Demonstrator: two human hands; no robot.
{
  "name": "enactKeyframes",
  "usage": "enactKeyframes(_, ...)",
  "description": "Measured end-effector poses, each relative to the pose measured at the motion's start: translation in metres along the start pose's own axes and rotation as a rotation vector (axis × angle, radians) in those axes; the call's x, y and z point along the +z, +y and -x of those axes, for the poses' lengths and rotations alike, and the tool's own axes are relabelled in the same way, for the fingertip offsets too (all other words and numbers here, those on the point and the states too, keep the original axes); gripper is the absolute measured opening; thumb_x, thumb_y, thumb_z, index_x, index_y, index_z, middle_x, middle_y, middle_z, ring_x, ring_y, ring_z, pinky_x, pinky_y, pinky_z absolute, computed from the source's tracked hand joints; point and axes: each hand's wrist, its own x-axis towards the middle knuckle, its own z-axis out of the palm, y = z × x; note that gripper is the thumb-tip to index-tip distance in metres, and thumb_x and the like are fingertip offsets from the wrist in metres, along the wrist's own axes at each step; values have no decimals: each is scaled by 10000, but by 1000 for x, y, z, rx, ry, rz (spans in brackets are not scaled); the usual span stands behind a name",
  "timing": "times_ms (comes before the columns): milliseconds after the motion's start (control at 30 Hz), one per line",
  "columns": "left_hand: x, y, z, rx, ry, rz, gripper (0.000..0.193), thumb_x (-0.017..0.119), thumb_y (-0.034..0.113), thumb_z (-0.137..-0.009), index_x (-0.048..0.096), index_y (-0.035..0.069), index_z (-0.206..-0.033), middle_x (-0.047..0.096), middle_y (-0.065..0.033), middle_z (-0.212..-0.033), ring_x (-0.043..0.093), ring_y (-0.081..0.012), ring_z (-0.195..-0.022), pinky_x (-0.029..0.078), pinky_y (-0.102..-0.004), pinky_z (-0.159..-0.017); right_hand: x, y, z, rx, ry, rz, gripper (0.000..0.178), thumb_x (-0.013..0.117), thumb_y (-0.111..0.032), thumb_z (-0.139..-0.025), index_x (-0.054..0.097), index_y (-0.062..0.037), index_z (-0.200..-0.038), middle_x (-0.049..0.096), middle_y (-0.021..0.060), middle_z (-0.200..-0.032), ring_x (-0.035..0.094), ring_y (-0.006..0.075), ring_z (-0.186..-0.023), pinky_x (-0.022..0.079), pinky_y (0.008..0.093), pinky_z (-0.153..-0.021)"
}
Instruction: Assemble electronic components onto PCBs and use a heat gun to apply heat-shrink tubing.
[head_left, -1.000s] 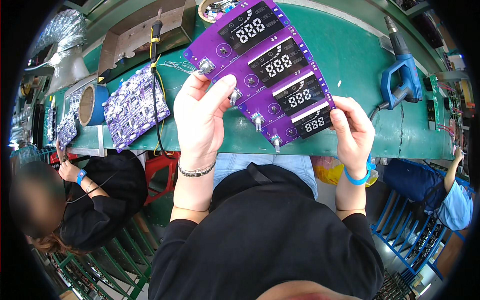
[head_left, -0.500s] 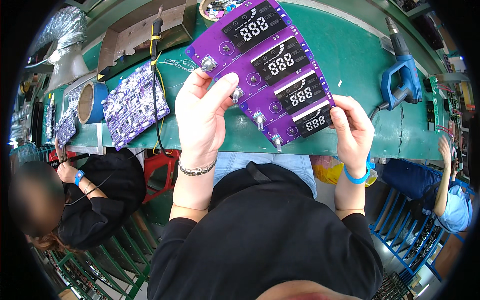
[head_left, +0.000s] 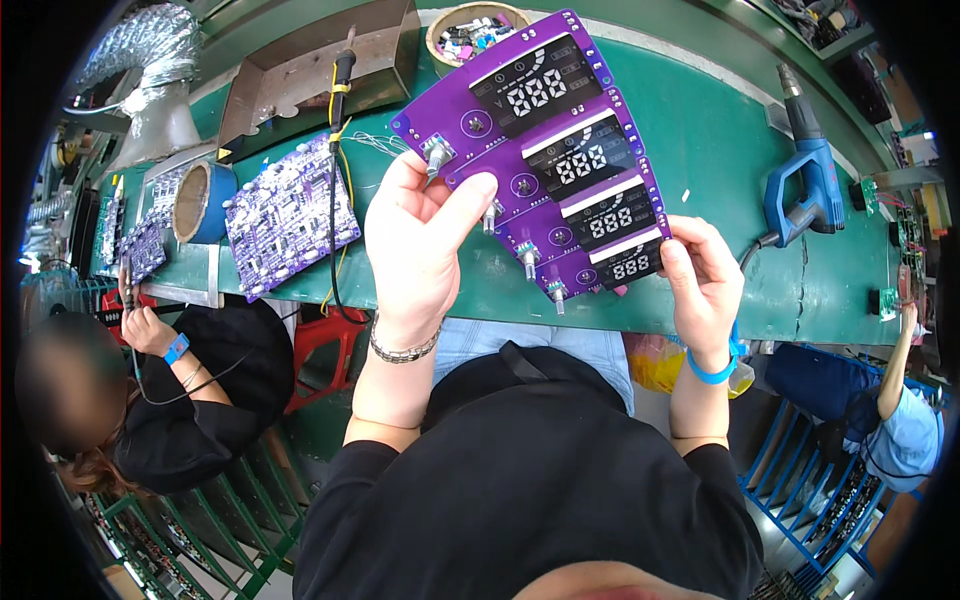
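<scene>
Between my two hands, a purple circuit board panel [head_left: 500,152] is held up tilted above the green bench. It carries several black display modules and a row of metal-shafted rotary knobs along its near left edge. My left hand [head_left: 425,225] grips that edge, thumb on the front next to a knob, fingers partly hidden behind the board. At the lower right corner, my right hand [head_left: 700,275] pinches the board between thumb and fingers beside the smallest-looking display. Left of my left hand, another populated purple circuit board [head_left: 290,215] lies on the bench.
A soldering iron [head_left: 343,80] rests at a metal tray [head_left: 310,75]. Beyond my board stands a round tub [head_left: 440,45] of small parts. A blue tape roll [head_left: 205,203] is at left, a blue heat gun [head_left: 805,170] at right. Co-workers sit on both sides.
The board has shifted slightly right and down in view and tilted somewhat, still in both hands. The left co-worker's hand has risen along a cable-fed tool; the right co-worker's arm has moved.
</scene>
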Motion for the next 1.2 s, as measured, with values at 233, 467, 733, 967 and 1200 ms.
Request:
enactKeyframes(233,-1,2,0,12,-19,-14,350,652,-41,-810,508,-45,-1129,623,-93,-1027,601,-109,-846,498,-238,-748,0,-2,-1,3,-3,-18,163,603,-43,-875,620,35,-1018,601,39,-826,527,81,-720,430,216,-684)
enactKeyframes(467,0,0,1,-14,-21,3,355,654,-34,-816,506,-51,-1139,624,-93,-1027,601,-108,-849,499,-240,-759,-2,-1,-2,-28,7,1,154,596,-25,-868,616,45,-1004,601,45,-819,529,83,-703,432,217,-666)
enactKeyframes(733,1,1,2,-15,-44,23,354,650,-37,-817,505,-55,-1139,624,-96,-1025,603,-113,-848,500,-244,-766,-3,-2,0,-7,3,-3,155,597,-26,-870,615,45,-1007,604,48,-829,533,82,-711,434,216,-670)
enactKeyframes(967,8,19,17,186,-46,-99,356,642,-50,-821,485,-25,-1139,596,-82,-1049,587,-119,-898,490,-257,-814,5,-3,-5,30,-27,11,273,591,-17,-856,582,25,-1126,611,31,-882,534,77,-737,440,219,-703)
enactKeyframes(1200,6,39,22,890,-207,-817,327,640,-134,-626,587,60,-884,581,-93,-944,575,-211,-834,490,-292,-711,-19,32,5,-89,-50,138,263,559,46,-870,562,51,-1133,601,86,-1055,525,85,-885,429,242,-774)
